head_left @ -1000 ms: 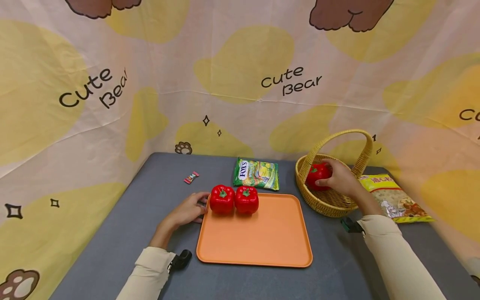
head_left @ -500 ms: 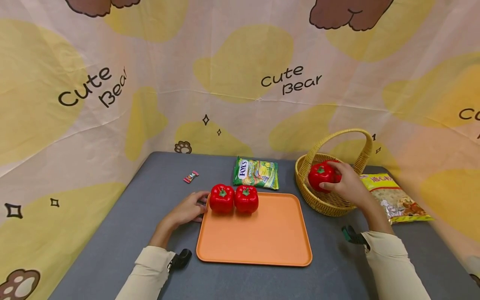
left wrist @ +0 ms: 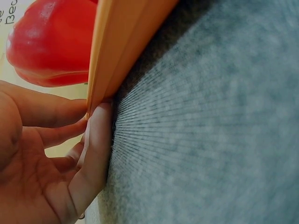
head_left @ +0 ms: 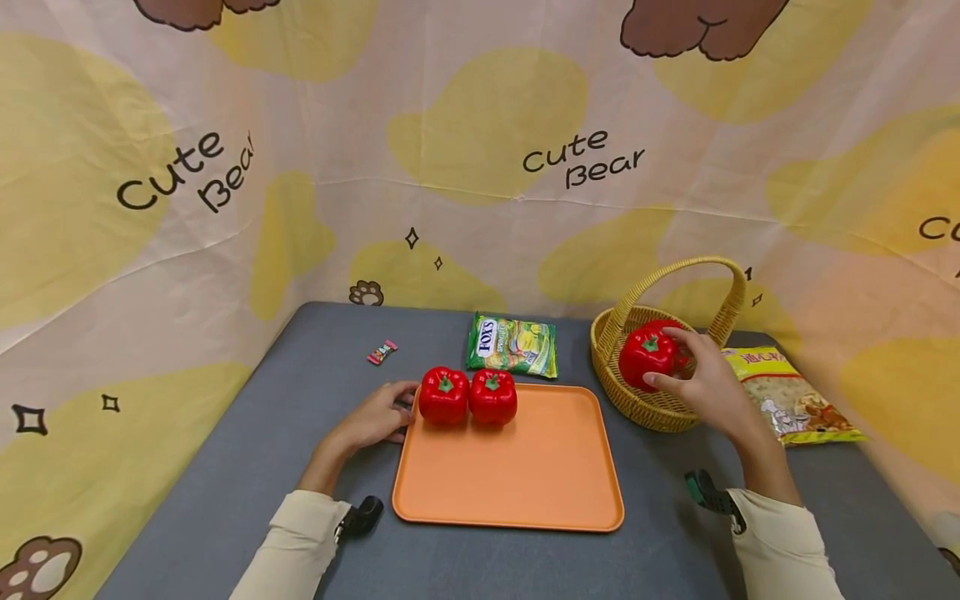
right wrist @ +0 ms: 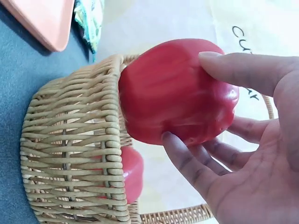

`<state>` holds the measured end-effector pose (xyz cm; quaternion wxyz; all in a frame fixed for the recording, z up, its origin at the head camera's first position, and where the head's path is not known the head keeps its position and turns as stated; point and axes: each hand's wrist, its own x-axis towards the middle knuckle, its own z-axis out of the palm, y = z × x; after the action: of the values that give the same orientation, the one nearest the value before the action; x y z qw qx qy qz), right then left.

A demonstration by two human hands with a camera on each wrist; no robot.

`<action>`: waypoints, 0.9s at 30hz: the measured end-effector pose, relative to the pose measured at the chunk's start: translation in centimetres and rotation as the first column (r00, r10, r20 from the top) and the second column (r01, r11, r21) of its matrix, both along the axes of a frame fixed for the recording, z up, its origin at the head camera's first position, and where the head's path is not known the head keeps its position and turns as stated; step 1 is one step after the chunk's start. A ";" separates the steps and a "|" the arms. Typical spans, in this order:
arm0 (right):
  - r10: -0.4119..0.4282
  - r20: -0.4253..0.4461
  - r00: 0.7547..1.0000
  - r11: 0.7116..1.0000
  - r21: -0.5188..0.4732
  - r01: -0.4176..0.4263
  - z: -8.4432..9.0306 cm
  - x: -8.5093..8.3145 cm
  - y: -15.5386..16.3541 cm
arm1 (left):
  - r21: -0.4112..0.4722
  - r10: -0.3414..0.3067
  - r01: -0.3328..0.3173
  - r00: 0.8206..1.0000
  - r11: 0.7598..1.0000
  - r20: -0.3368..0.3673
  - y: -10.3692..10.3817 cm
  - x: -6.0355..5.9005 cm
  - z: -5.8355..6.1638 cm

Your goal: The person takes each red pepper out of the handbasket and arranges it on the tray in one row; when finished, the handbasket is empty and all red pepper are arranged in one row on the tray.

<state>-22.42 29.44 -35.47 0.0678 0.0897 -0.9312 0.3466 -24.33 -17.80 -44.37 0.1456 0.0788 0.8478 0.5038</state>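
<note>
My right hand (head_left: 712, 387) holds a red bell pepper (head_left: 645, 358) between thumb and fingers, over the yellow wicker basket (head_left: 651, 413). In the right wrist view this bell pepper (right wrist: 173, 93) is up at the basket's rim, with a second red bell pepper (right wrist: 132, 175) lower inside the basket. My left hand (head_left: 378, 415) is at the left edge of the orange tray (head_left: 510, 479); in the left wrist view its thumb and fingers pinch the tray's rim (left wrist: 105, 60). Two more red bell peppers (head_left: 444, 398) sit side by side at the tray's back left corner.
Behind the tray lies a green Fox's candy bag (head_left: 513, 346). A small wrapped candy (head_left: 382, 352) is at the back left of the grey table (head_left: 247, 475). To the right of the basket lies a yellow food packet (head_left: 795, 400). The basket's tall handle (head_left: 675, 268) arches over it.
My right hand has raised the bell pepper from inside the basket and drawn it slightly right and nearer, uncovering another pepper behind it. The left hand and the tray have stayed put.
</note>
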 end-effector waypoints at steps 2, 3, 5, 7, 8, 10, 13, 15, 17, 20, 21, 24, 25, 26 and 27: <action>0.005 -0.005 1.000 1.000 -0.010 -0.006 0.0 0.4 -0.1 | -0.004 -0.005 0.005 1.000 1.000 0.000 0.0 0.0 0.0; 0.008 -0.009 1.000 1.000 -0.013 -0.008 0.0 0.5 -0.2 | -0.008 -0.008 0.008 1.000 1.000 0.000 0.0 -0.1 0.0; 0.013 -0.022 1.000 1.000 -0.017 -0.013 -0.1 0.7 -0.3 | -0.011 -0.010 0.010 1.000 1.000 0.000 -0.1 -0.1 -0.1; 0.022 -0.042 0.999 0.999 -0.023 -0.023 -0.2 0.7 -0.3 | -0.006 -0.013 0.013 1.000 1.000 0.000 -0.2 -0.2 -0.2; 0.026 -0.054 0.998 0.999 -0.026 -0.028 -0.3 0.7 -0.4 | -0.005 -0.012 0.012 1.000 1.000 0.002 -0.2 -0.3 -0.2; 0.048 -0.078 0.996 0.998 -0.041 -0.052 -0.4 0.6 -0.5 | 0.000 -0.003 0.003 1.000 1.000 0.009 -0.2 -0.3 -0.3; 0.077 -0.108 0.991 0.994 -0.063 -0.084 -0.5 0.6 -0.8 | -0.001 0.005 -0.005 1.000 1.000 0.013 -0.2 -0.4 -0.3; 0.091 -0.123 0.988 0.992 -0.078 -0.101 -0.6 0.6 -1.1 | 0.000 0.009 -0.009 1.000 1.000 0.015 -0.2 -0.4 -0.3; 0.098 -0.129 0.987 0.990 -0.087 -0.110 -0.7 0.6 -1.4 | 0.001 0.000 0.000 1.000 1.000 0.012 -0.2 -0.3 -0.2; 0.110 -0.135 0.985 0.988 -0.093 -0.124 -0.9 0.5 -2.0 | 0.008 -0.003 0.003 1.000 1.000 0.017 -0.2 -0.2 -0.1; 0.114 -0.137 0.984 0.986 -0.104 -0.129 -1.0 0.4 -2.2 | 0.009 -0.005 0.005 1.000 1.000 0.016 -0.2 -0.2 -0.1; 0.134 -0.157 0.978 0.981 -0.117 -0.153 -1.3 0.1 -2.8 | 0.012 -0.013 0.013 1.000 1.000 0.015 -0.2 -0.1 0.0; 0.138 -0.167 0.976 0.979 -0.124 -0.159 -1.4 0.0 -3.1 | 0.015 -0.010 0.010 1.000 1.000 0.016 -0.2 -0.1 0.1; 0.147 -0.173 0.974 0.976 -0.134 -0.171 -1.5 0.0 -3.3 | 0.016 -0.011 0.011 1.000 1.000 0.016 -0.2 -0.1 0.1; 0.154 -0.178 0.972 0.973 -0.146 -0.181 -1.7 -0.1 -3.5 | 0.018 -0.016 0.015 1.000 1.000 0.015 -0.2 -0.1 0.1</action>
<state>-22.55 25.91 -37.13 0.1222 0.1907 -0.8804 0.4166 -24.46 -18.00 -44.28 0.1554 0.0827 0.8415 0.5108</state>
